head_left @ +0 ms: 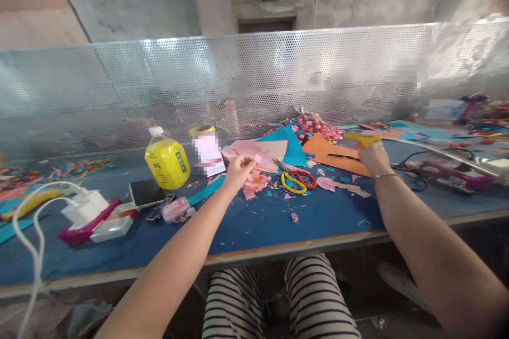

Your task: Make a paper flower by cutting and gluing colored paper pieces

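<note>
My left hand (pixel 238 167) pinches a small pink paper piece (pixel 258 159) over a heap of pink scraps (pixel 256 183). My right hand (pixel 373 158) is closed round the handle of a yellow glue gun (pixel 362 139), held above an orange paper sheet (pixel 332 154). Scissors with yellow and red handles (pixel 296 179) lie on the blue table (pixel 258 228) between the two hands. Pink (pixel 254 151) and teal (pixel 288 145) paper sheets lie just behind the left hand.
A yellow drink bottle (pixel 167 161), a phone (pixel 146 192), a white charger with cable (pixel 85 204) and a magenta tool (pixel 85 228) sit at the left. A pile of paper flowers (pixel 314 127) lies by the perforated metal screen (pixel 254 79). Another glue gun (pixel 453 175) lies at right.
</note>
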The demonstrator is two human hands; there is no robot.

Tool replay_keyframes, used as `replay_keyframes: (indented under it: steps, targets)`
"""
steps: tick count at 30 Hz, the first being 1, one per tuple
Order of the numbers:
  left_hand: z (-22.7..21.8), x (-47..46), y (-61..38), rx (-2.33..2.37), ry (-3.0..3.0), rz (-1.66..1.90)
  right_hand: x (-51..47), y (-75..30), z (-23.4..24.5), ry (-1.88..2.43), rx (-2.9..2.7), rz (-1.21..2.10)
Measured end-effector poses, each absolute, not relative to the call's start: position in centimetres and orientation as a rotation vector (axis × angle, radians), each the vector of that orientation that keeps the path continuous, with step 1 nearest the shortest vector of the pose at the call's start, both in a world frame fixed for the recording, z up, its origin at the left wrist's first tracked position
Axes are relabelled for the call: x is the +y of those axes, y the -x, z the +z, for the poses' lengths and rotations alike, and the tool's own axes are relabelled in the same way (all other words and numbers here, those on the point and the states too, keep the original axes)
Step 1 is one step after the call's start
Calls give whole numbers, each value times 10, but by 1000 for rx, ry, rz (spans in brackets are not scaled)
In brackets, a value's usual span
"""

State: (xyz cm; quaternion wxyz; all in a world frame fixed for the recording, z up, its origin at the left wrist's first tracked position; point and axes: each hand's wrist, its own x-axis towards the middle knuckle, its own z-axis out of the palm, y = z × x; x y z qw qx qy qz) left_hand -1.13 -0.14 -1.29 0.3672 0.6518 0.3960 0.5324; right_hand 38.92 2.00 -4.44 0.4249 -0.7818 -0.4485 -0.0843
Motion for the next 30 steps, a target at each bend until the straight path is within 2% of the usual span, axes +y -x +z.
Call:
replay_keyframes:
  steps: [3, 9, 18, 30]
  targets:
    - [-13, -3, 9, 1016, -1672, 1360, 14, -354, -30, 1811, -1107, -109]
    - [-16, -3, 8, 1021, -1684, 1285, -5, -258, -21, 1378, -1579, -121]
    - [-19, 0, 8, 1017, -1713, 1238, -18, -217, -36, 1570, -1790, -394]
    - [-15, -5, 5, 1081, -1728, 1182, -18, -219, -33, 1615, -1819, -345]
